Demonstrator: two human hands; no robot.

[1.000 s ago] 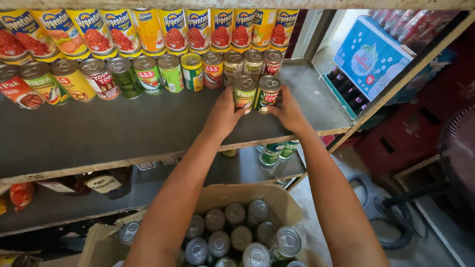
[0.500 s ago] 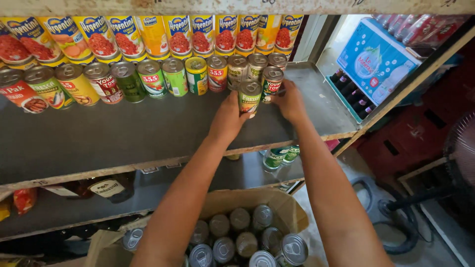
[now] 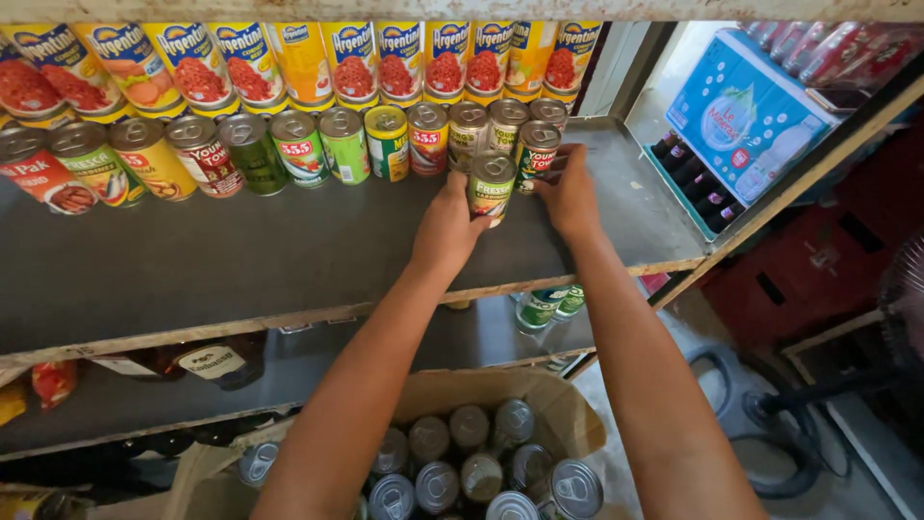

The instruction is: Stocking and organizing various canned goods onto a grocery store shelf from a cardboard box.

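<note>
Left hand (image 3: 448, 229) gripping green can (image 3: 491, 186), right hand (image 3: 570, 191) — shelf (image 3: 289, 260)

Dark wooden shelves (image 3: 221, 260) stand over a grey floor (image 3: 866, 481); daylight seemingly enters at the upper right.

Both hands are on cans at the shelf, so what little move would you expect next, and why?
Probably let go: the left hand holds a green-labelled can upright on the grey shelf, and the right hand touches a darker can standing against the back row of cans.
</note>
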